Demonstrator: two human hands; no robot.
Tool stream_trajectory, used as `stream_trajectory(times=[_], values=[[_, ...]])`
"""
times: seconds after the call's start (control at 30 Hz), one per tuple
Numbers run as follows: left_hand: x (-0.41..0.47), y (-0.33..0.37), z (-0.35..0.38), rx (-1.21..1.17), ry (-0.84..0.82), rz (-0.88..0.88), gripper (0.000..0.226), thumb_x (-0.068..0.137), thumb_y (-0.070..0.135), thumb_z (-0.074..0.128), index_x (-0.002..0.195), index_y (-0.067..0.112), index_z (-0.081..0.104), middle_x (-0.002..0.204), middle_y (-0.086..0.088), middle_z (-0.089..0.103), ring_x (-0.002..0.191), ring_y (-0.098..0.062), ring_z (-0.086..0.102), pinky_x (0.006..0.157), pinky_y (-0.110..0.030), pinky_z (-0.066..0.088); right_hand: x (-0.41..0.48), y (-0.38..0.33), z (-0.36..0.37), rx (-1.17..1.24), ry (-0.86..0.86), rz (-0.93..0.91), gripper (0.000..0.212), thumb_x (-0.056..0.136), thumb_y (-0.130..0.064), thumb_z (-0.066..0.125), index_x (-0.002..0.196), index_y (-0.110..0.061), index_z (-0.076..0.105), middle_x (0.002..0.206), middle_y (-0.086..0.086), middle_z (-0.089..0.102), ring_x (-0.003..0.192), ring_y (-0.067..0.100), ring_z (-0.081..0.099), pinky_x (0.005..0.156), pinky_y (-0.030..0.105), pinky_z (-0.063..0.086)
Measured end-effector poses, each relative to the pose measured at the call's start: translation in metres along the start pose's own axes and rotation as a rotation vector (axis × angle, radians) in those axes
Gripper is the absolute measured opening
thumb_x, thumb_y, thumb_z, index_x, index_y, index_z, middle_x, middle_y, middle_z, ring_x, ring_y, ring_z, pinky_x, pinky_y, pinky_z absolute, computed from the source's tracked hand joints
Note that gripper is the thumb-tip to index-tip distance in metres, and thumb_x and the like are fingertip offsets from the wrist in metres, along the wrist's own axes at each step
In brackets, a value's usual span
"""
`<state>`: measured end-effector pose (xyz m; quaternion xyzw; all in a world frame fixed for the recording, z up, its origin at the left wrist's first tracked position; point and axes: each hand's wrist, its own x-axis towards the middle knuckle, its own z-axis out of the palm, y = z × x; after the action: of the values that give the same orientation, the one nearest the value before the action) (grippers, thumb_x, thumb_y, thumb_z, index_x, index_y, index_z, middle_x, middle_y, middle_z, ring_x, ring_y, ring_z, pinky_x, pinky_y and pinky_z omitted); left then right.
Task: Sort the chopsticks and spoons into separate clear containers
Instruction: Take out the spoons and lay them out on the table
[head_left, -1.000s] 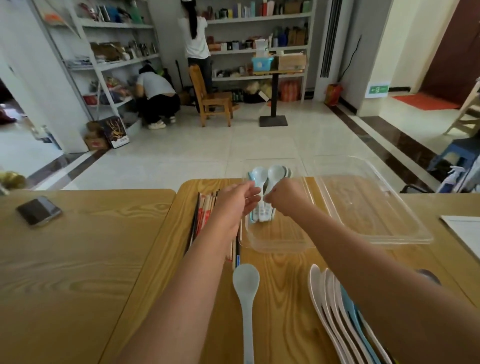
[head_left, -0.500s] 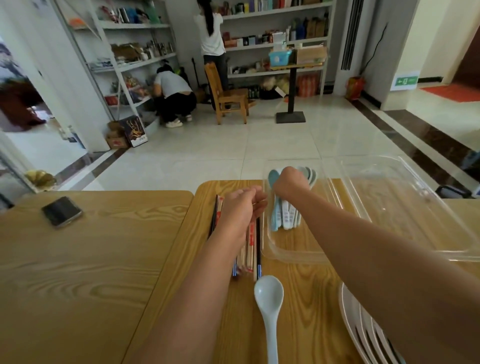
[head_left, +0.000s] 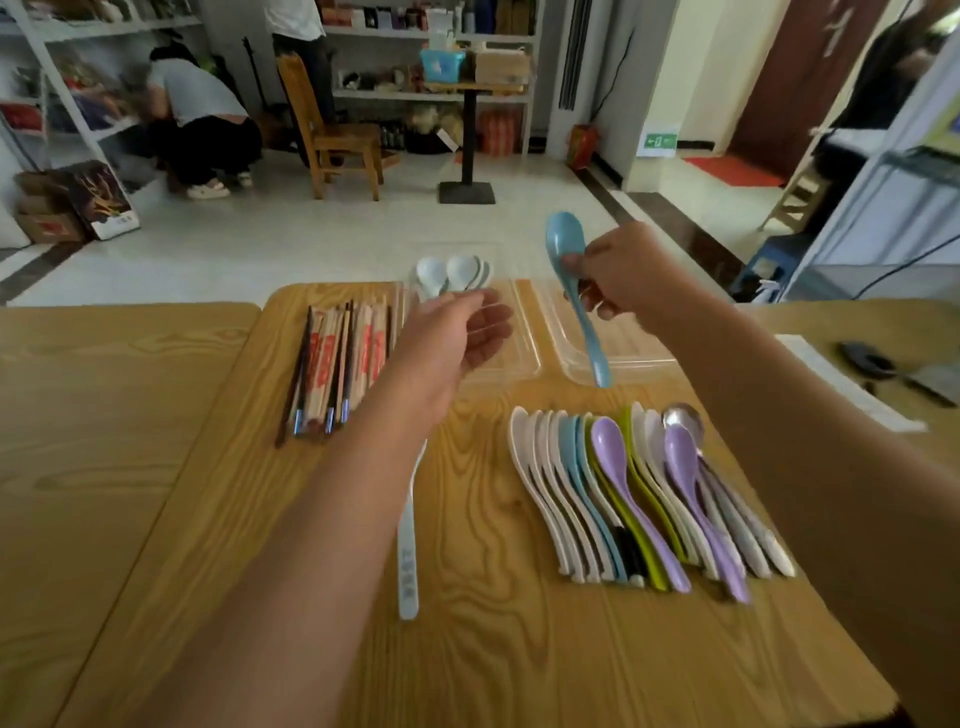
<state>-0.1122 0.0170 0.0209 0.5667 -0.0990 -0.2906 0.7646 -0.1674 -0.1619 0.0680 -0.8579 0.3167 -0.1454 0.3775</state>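
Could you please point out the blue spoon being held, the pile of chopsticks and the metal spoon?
blue spoon (head_left: 565, 239): head view, on its bowl, at the raised end.
chopsticks (head_left: 337, 364): head view, on the middle of the pile.
metal spoon (head_left: 682, 419): head view, on its shiny bowl.

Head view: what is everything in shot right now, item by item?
Table: one, wood, under the cutlery.
Second table: one, wood, left.
Chopsticks: bundle, uncounted, wood and dark, table's far left.
Left container: one, clear, far edge.
Right container: one, clear, beside it.
Pale spoons: about four, white, in left container.
Spoon row: over a dozen, white, blue, green, purple, one metal, near right.
Lone spoon: one, pale, mid table, bowl hidden.
Blue spoon: one, blue, held raised near right container.
Chair: one, wood, floor behind.
Crouching person: one, left shelves.
Standing person: one, back shelves.
Left grip: fingers loose, over left container.
Right grip: holds blue spoon.
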Motion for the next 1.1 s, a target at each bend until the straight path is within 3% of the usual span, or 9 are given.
stream_trajectory(times=[0.07, 0.17, 0.33, 0.4, 0.47, 0.6, 0.73, 0.9, 1.1], values=[[-0.026, -0.027, 0.020, 0.058, -0.073, -0.068, 0.023, 0.103, 0.014, 0.044, 0.104, 0.007, 0.066, 0.096, -0.010, 0.072, 0.087, -0.020, 0.069, 0.081, -0.031, 0.056, -0.030, 0.037, -0.020, -0.003, 0.008, 0.072, 0.026, 0.093, -0.025, 0.066, 0.087, 0.000, 0.069, 0.073, 0.013, 0.070, 0.050, 0.016, 0.056, 0.045, 0.023, 0.047], [-0.056, -0.062, 0.042, 0.124, -0.161, -0.146, 0.024, 0.104, 0.013, 0.043, 0.100, 0.007, 0.066, 0.092, -0.009, 0.071, 0.079, -0.016, 0.067, 0.071, -0.024, 0.056, -0.060, 0.088, -0.034, -0.048, 0.033, 0.164, 0.032, 0.091, -0.028, 0.068, 0.083, 0.003, 0.071, 0.068, 0.015, 0.067, 0.049, 0.019, 0.054, 0.051, 0.028, 0.047], [-0.083, -0.092, 0.059, 0.164, -0.186, -0.162, 0.026, 0.105, 0.013, 0.042, 0.108, 0.002, 0.066, 0.095, -0.010, 0.071, 0.083, -0.017, 0.067, 0.075, -0.026, 0.057, -0.086, 0.152, -0.037, -0.154, 0.059, 0.300, 0.036, 0.094, -0.027, 0.060, 0.076, 0.003, 0.068, 0.058, 0.013, 0.066, 0.041, 0.019, 0.055, 0.055, 0.032, 0.052], [-0.091, -0.098, 0.064, 0.185, -0.197, -0.165, 0.026, 0.105, 0.016, 0.043, 0.109, 0.004, 0.066, 0.097, -0.011, 0.071, 0.084, -0.017, 0.068, 0.074, -0.024, 0.058, -0.088, 0.168, -0.033, -0.230, 0.052, 0.348, 0.034, 0.092, -0.028, 0.061, 0.079, 0.002, 0.070, 0.064, 0.015, 0.071, 0.046, 0.020, 0.059, 0.061, 0.034, 0.057], [-0.097, -0.101, 0.068, 0.213, -0.201, -0.162, 0.026, 0.105, 0.017, 0.044, 0.106, 0.007, 0.067, 0.099, -0.014, 0.072, 0.088, -0.020, 0.069, 0.081, -0.028, 0.058, -0.089, 0.175, -0.028, -0.289, 0.055, 0.379, 0.032, 0.091, -0.029, 0.062, 0.083, 0.001, 0.070, 0.072, 0.015, 0.073, 0.053, 0.022, 0.061, 0.067, 0.036, 0.059], [-0.100, -0.102, 0.071, 0.258, -0.180, -0.147, 0.026, 0.105, 0.018, 0.043, 0.103, 0.009, 0.067, 0.105, -0.015, 0.073, 0.092, -0.022, 0.069, 0.084, -0.030, 0.058, -0.095, 0.177, -0.021, -0.278, 0.056, 0.381, 0.029, 0.092, -0.027, 0.061, 0.081, -0.001, 0.061, 0.068, 0.011, 0.066, 0.048, 0.018, 0.058, 0.046, 0.023, 0.047], [-0.097, -0.100, 0.070, 0.276, -0.149, -0.158, 0.026, 0.105, 0.018, 0.043, 0.104, 0.008, 0.067, 0.105, -0.015, 0.074, 0.095, -0.023, 0.070, 0.082, -0.029, 0.057, -0.100, 0.179, -0.016, -0.378, 0.069, 0.377, 0.033, 0.091, -0.039, 0.062, 0.100, -0.007, 0.062, 0.090, 0.009, 0.067, 0.070, 0.019, 0.063, 0.055, 0.027, 0.048], [-0.093, -0.097, 0.073, 0.256, -0.130, -0.161, 0.027, 0.105, 0.018, 0.044, 0.112, 0.004, 0.066, 0.108, -0.015, 0.073, 0.096, -0.022, 0.070, 0.081, -0.027, 0.056, -0.104, 0.178, -0.016, -0.360, 0.080, 0.352, 0.032, 0.090, -0.038, 0.065, 0.097, -0.008, 0.058, 0.085, 0.007, 0.062, 0.065, 0.016, 0.056, 0.049, 0.024, 0.040], [-0.089, -0.096, 0.074, 0.242, -0.122, -0.163, 0.029, 0.104, 0.017, 0.045, 0.117, 0.001, 0.065, 0.112, -0.016, 0.072, 0.106, -0.026, 0.069, 0.089, -0.031, 0.056, -0.105, 0.159, -0.023, -0.274, 0.076, 0.248, 0.025, 0.092, -0.032, 0.060, 0.086, -0.008, 0.065, 0.077, 0.008, 0.068, 0.063, 0.018, 0.063, 0.056, 0.027, 0.050]])
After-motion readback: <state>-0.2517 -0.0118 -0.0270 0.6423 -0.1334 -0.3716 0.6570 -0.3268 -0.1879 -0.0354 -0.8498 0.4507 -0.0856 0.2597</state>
